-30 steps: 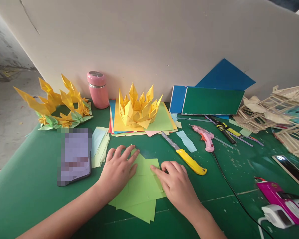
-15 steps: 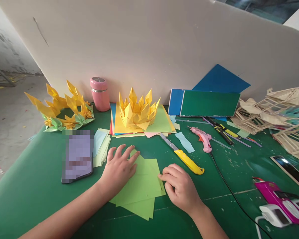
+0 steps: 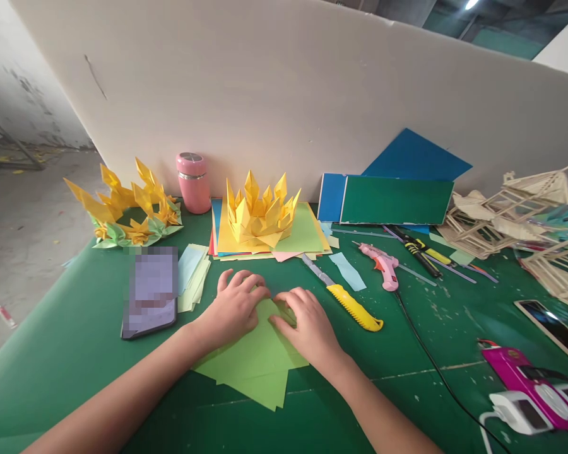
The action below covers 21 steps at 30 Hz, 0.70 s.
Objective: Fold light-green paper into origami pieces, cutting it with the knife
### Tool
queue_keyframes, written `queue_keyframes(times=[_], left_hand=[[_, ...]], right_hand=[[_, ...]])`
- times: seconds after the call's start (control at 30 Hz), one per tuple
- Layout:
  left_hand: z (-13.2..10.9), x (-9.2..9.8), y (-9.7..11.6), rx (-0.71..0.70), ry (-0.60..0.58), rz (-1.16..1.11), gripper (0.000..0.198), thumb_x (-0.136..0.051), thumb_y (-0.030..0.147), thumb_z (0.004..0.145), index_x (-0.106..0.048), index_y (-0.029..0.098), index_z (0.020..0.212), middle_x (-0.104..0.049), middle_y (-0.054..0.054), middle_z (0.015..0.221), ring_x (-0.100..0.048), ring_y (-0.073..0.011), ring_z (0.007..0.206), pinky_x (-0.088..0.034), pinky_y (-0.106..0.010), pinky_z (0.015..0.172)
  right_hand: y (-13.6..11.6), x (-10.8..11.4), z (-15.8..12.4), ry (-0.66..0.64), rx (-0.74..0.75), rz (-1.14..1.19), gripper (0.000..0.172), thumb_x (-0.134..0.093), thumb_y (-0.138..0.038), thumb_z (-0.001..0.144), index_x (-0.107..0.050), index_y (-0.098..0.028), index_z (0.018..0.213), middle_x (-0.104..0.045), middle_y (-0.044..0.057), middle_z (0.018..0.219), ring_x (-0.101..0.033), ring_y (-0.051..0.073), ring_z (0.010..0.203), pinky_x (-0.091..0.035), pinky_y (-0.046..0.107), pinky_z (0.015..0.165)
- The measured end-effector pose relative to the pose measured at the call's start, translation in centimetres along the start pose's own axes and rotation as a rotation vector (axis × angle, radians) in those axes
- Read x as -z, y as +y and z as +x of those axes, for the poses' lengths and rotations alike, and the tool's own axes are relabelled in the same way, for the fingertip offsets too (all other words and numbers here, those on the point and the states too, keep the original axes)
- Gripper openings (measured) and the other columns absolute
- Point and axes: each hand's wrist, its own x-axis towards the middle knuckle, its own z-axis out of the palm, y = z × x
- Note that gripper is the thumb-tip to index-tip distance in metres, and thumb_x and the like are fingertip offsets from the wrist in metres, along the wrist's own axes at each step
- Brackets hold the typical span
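Light-green paper sheets [image 3: 255, 369]: stacked at centre of green worktop [image 3: 66, 353]. Left hand [image 3: 236, 309], right hand [image 3: 307, 328]: side by side, fingers bent, pressing stack's 12 o'clock edge, clasping nothing. Yellow utility knife [image 3: 355, 306]: 2 o'clock of right hand.

2 hands on paper
The left hand [image 3: 234, 309] and right hand [image 3: 308, 325] rest on light green paper sheets [image 3: 253, 369]; yellow-handled utility knife [image 3: 353, 304] right of them, dark flat phone [image 3: 151, 295] left, yellow folded-paper crown [image 3: 260, 211] behind.

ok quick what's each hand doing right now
Left hand: open, fingers curled, fingertips pressing the stacked light green paper sheets; holding nothing.
Right hand: open, palm down, fingertips on the same sheets; holding nothing.
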Motion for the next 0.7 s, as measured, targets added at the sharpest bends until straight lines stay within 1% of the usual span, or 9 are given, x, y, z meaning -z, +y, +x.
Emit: queue_keyframes(times=[0.07,0.13,0.2,0.27,0.37,0.47,0.57,0.7], left_hand=[[0.2,0.0,0.1,0.007,0.001,-0.04,0.044,-0.043,-0.003,0.064,-0.062,0.021,0.096,-0.066,-0.007,0.107,-0.053,-0.0279,0.111,-0.031,-0.055,0.1],[0.4,0.1,0.3,0.028,0.003,-0.065,0.039,-0.044,-0.002,0.065,-0.062,0.02,0.091,-0.068,-0.006,0.096,-0.056,-0.0265,0.106,-0.03,-0.056,0.101],[0.4,0.3,0.4,0.037,0.016,-0.087,0.027,-0.047,0.003,0.074,-0.063,0.02,0.087,-0.069,-0.004,0.086,-0.059,-0.0259,0.1,-0.028,-0.058,0.101],[0.3,0.5,0.6,0.013,0.049,-0.108,0.018,-0.049,0.013,0.083,-0.065,0.023,0.084,-0.07,-0.003,0.082,-0.06,-0.026,0.099,-0.026,-0.06,0.101],[0.1,1.1,0.8,-0.036,0.122,-0.109,0.02,-0.05,0.02,0.088,-0.068,0.025,0.081,-0.072,-0.001,0.079,-0.06,-0.0257,0.101,-0.023,-0.059,0.103],[0.1,1.8,0.8,-0.045,0.179,-0.088,0.02,-0.053,0.017,0.085,-0.069,0.026,0.077,-0.072,0.001,0.076,-0.061,-0.0245,0.099,-0.02,-0.055,0.106],[0.2,2.5,-0.2,-0.013,0.228,-0.066,0.021,-0.053,0.016,0.08,-0.069,0.026,0.07,-0.072,0.003,0.072,-0.063,-0.0241,0.096,-0.018,-0.054,0.107],[0.2,3.3,-2.9,0.104,0.311,-0.012,0.021,-0.053,0.018,0.077,-0.069,0.026,0.065,-0.073,0.003,0.072,-0.064,-0.0239,0.089,-0.021,-0.055,0.102]], right_hand=[[-0.2,-0.1,0.2,-0.017,-0.015,0.02,0.016,-0.068,-0.013,0.075,-0.063,-0.018,0.089,-0.063,0.003,0.081,-0.058,0.021,0.076,-0.048,0.031,0.065],[-0.4,-0.1,0.3,-0.006,-0.025,0.077,0.014,-0.067,-0.009,0.074,-0.062,-0.019,0.083,-0.063,0.001,0.075,-0.057,0.019,0.071,-0.046,0.029,0.062],[-0.4,-0.1,0.3,0.035,-0.028,0.154,0.012,-0.065,-0.008,0.076,-0.06,-0.019,0.078,-0.062,-0.001,0.069,-0.056,0.017,0.066,-0.044,0.027,0.058],[-0.4,0.0,0.3,0.092,-0.019,0.219,0.011,-0.061,-0.01,0.079,-0.06,-0.02,0.074,-0.061,-0.002,0.063,-0.054,0.016,0.061,-0.042,0.026,0.056],[-0.5,0.3,0.2,0.164,0.009,0.263,0.014,-0.057,-0.013,0.082,-0.059,-0.021,0.07,-0.06,-0.001,0.061,-0.053,0.015,0.059,-0.041,0.026,0.056],[-0.7,0.7,0.1,0.194,0.045,0.264,0.017,-0.054,-0.014,0.083,-0.057,-0.021,0.068,-0.06,-0.001,0.061,-0.052,0.015,0.059,-0.04,0.026,0.055],[-0.8,1.0,-0.1,0.207,0.053,0.26,0.018,-0.053,-0.014,0.083,-0.057,-0.021,0.067,-0.06,-0.001,0.061,-0.052,0.015,0.059,-0.04,0.027,0.056],[-0.7,1.2,-0.2,0.202,0.037,0.276,0.017,-0.053,-0.015,0.082,-0.058,-0.021,0.067,-0.061,0.0,0.061,-0.053,0.015,0.059,-0.042,0.027,0.057]])
